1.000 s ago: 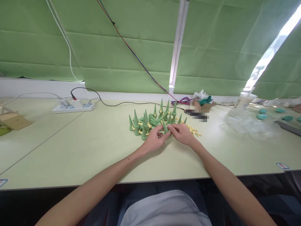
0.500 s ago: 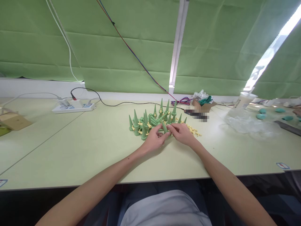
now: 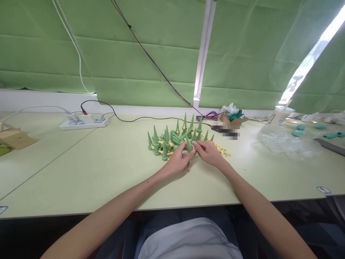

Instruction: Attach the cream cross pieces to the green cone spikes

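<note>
My left hand (image 3: 178,158) is closed around a green cone (image 3: 188,144), whose tip points up and slightly left. Right beside it, my right hand (image 3: 207,151) is pinched at the cone's right side; whatever lies between its fingertips is too small to make out. Behind both hands, several green cones (image 3: 156,142) stand upright with small yellow pieces on them. Green stick-like parts (image 3: 175,137) lie among the cones. Loose yellow pieces (image 3: 222,149) are heaped to the right of my right hand.
On the table (image 3: 107,180), a white power strip (image 3: 84,123) sits at the back left, near a cardboard piece (image 3: 17,139). A small box (image 3: 234,122), a plastic bag (image 3: 285,142), a cup (image 3: 280,114) and teal pieces (image 3: 320,126) are at the right.
The held cone has shifted slightly and my left fingers have changed their grip a little. At the far right, some teal pieces have moved.
</note>
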`<state>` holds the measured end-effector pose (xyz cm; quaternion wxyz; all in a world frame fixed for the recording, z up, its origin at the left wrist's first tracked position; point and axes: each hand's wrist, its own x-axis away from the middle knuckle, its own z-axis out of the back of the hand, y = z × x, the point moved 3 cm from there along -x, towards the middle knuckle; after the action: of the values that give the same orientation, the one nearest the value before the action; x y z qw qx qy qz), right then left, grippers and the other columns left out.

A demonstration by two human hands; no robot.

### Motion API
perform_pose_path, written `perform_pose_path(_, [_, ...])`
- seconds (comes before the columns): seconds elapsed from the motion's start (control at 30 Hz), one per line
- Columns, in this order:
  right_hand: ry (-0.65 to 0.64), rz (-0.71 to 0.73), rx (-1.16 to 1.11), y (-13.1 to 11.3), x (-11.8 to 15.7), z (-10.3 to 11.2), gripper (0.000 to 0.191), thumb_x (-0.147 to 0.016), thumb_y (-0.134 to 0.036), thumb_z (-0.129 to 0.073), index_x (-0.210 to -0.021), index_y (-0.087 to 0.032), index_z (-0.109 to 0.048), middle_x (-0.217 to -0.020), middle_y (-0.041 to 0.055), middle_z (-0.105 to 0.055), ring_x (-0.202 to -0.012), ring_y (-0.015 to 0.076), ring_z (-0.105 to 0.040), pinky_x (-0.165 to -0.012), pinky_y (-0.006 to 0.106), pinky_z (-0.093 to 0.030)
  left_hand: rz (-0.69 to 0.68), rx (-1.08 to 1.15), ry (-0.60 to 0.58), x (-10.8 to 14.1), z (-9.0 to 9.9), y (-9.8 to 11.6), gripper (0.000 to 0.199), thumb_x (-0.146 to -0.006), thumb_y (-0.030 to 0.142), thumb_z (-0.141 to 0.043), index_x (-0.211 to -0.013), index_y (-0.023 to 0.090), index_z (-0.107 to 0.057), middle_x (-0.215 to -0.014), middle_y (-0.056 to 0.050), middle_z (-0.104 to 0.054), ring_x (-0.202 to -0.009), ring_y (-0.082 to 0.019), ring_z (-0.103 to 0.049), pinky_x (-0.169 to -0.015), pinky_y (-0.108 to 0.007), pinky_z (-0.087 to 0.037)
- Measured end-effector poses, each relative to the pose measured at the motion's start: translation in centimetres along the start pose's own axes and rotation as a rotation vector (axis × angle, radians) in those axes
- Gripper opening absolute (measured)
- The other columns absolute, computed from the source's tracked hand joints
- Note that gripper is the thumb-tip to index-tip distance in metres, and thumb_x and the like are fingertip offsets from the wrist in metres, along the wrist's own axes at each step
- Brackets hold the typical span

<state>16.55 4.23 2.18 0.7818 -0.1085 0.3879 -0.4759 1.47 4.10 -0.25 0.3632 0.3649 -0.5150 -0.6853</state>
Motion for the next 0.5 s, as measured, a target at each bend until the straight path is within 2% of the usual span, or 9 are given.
perform_pose_path(0.13, [0.021,0.007,-0.003,0.01,-0.01,0.02,0.048,-0.098,-0.045,-0.038,-0.058,-0.019,-0.031,-0.050,-0.0045,-0.029,-0.049,0.0098,-0.028,-0.051,0.026,-0.024,0.016,0.023,-0.025,0.09,-0.11,0.42,0.042,-0.087,0.060,-0.050,-0.103,0.022,-0.046,-0.102,-0.004,-0.057,-0.043,-0.005,-0.054,-0.038,-0.022,-0.041])
perform_pose_path(0.27, [0.029,0.014,-0.021,0.02,0.00,0.05,0.048,-0.098,-0.045,-0.037,-0.058,-0.019,-0.033,-0.050,-0.0042,-0.032,-0.049,0.0099,-0.029,-0.052,0.025,-0.026,0.039,0.047,-0.021,0.10,-0.09,0.36,0.045,-0.086,0.064,-0.047,-0.098,0.021,-0.045,-0.077,0.001,-0.059,-0.043,-0.007,-0.054,-0.039,-0.021,-0.041])
perform_pose_path(0.37, [0.027,0.017,-0.027,0.03,0.01,0.05,0.047,-0.098,-0.044,-0.037,-0.059,-0.019,-0.037,-0.052,-0.0032,-0.040,-0.050,0.0098,-0.034,-0.053,0.024,-0.028,0.065,0.064,-0.049,0.06,-0.10,0.11,0.049,-0.088,0.069,-0.038,-0.100,0.021,-0.046,-0.056,0.004,-0.053,-0.042,-0.011,-0.054,-0.039,-0.021,-0.041])
perform_pose_path(0.5, [0.023,0.008,-0.017,0.11,0.03,-0.01,0.046,-0.098,-0.042,-0.038,-0.059,-0.018,-0.039,-0.052,-0.0028,-0.045,-0.050,0.0097,-0.038,-0.054,0.024,-0.030,0.095,0.104,-0.073,-0.04,-0.06,-0.09,0.057,-0.089,0.072,-0.027,-0.106,0.021,-0.047,-0.051,0.004,-0.052,-0.041,-0.013,-0.054,-0.038,-0.023,-0.042])
